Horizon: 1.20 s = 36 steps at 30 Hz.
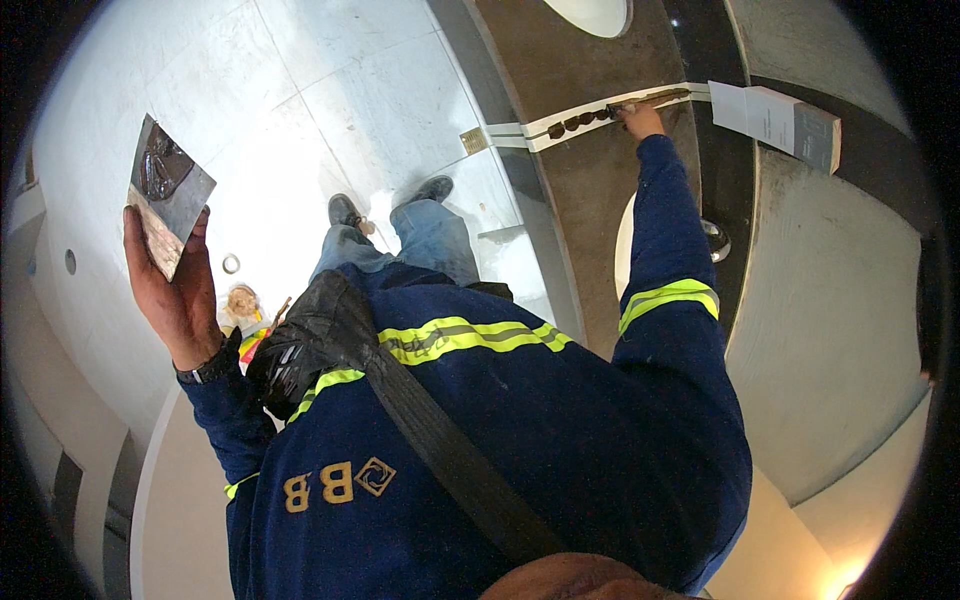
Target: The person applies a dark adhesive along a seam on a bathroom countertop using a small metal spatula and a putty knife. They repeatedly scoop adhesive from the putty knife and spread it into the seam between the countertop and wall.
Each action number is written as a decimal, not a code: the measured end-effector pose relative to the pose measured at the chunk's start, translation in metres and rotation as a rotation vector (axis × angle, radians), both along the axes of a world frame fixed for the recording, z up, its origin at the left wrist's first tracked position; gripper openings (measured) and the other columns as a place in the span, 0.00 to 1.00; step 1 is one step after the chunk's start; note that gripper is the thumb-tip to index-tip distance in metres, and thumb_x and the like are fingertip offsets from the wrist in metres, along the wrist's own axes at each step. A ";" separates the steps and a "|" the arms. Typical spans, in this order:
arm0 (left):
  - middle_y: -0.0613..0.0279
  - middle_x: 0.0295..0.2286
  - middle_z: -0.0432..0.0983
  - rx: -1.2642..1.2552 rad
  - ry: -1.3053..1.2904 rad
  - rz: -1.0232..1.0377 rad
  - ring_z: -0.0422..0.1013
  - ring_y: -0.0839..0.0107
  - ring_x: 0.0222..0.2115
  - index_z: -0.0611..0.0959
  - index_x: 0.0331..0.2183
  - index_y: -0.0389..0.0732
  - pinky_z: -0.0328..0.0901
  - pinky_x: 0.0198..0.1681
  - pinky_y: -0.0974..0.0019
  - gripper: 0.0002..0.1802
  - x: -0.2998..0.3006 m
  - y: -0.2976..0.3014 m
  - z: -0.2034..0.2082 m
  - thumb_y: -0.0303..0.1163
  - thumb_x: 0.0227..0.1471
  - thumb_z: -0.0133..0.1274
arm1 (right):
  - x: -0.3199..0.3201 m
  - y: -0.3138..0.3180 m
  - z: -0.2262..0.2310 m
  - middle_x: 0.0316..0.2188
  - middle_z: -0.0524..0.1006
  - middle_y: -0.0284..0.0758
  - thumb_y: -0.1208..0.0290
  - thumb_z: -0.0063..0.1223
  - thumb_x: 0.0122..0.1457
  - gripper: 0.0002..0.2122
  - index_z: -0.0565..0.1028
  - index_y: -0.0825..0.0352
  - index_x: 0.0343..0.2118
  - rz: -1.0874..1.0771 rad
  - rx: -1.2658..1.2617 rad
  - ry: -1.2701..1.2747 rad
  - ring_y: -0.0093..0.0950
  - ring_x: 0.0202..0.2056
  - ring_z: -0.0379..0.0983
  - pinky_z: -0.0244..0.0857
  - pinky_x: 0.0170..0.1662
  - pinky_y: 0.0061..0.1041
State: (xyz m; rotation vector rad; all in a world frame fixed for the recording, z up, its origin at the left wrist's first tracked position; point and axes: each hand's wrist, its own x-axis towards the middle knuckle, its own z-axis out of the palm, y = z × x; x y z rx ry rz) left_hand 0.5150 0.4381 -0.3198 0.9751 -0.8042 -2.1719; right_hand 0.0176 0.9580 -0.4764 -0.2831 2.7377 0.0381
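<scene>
Through the head camera I am watching the left hand (pixel 180 300) pinching a flat metal plate (pixel 190 195) between thumb and fingers, off to the left above the pale tiled floor (pixel 340 90). The plate is carrying a glossy dark brown paste (pixel 162 168) on its far half. Over on the right, the right hand (pixel 641 122) is resting at a band of white masking tape (pixel 540 141) that is running across the brown countertop (pixel 585 185). I am seeing its fingers drawn in, but I cannot tell whether they are gripping a small tool. Dark dabs (pixel 572 124) are sitting in a row along the band just left of that hand, and a brown streak (pixel 665 97) is stretching away to its right. Further right, a white carton (pixel 790 125) is lying across the counter's dark strip. Nearer the body, a chrome fitting (pixel 716 240) is showing just beside the right sleeve (pixel 668 230). Below, both dark shoes (pixel 343 210) are standing on the tiles.
</scene>
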 end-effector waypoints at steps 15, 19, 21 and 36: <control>0.51 0.51 0.68 0.011 -0.035 0.035 0.68 0.61 0.49 0.67 0.55 0.33 0.65 0.55 0.55 0.20 0.002 -0.011 -0.015 0.32 0.65 0.39 | 0.035 -0.013 -0.017 0.42 0.78 0.50 0.59 0.59 0.52 0.20 0.78 0.69 0.42 -0.032 -0.054 -0.052 0.47 0.46 0.73 0.67 0.50 0.39; 0.52 0.50 0.70 0.006 -0.052 0.042 0.69 0.62 0.49 0.67 0.55 0.34 0.66 0.54 0.56 0.20 0.001 -0.012 -0.018 0.33 0.65 0.38 | 0.044 -0.018 -0.021 0.43 0.77 0.51 0.59 0.58 0.52 0.19 0.79 0.69 0.41 -0.053 0.022 -0.045 0.47 0.46 0.73 0.66 0.50 0.40; 0.53 0.50 0.71 -0.014 -0.070 0.055 0.69 0.63 0.48 0.68 0.55 0.35 0.66 0.53 0.56 0.20 0.001 -0.013 -0.022 0.34 0.65 0.38 | 0.051 -0.022 -0.023 0.42 0.77 0.52 0.59 0.58 0.52 0.19 0.79 0.69 0.41 0.013 -0.009 -0.044 0.48 0.46 0.73 0.66 0.50 0.41; 0.56 0.49 0.71 -0.020 0.216 -0.178 0.67 0.66 0.50 0.69 0.55 0.40 0.64 0.52 0.59 0.22 -0.017 -0.007 -0.002 0.41 0.65 0.42 | 0.165 -0.060 0.063 0.38 0.77 0.44 0.70 0.49 0.60 0.11 0.79 0.64 0.44 -0.028 -0.523 0.489 0.42 0.41 0.74 0.67 0.46 0.33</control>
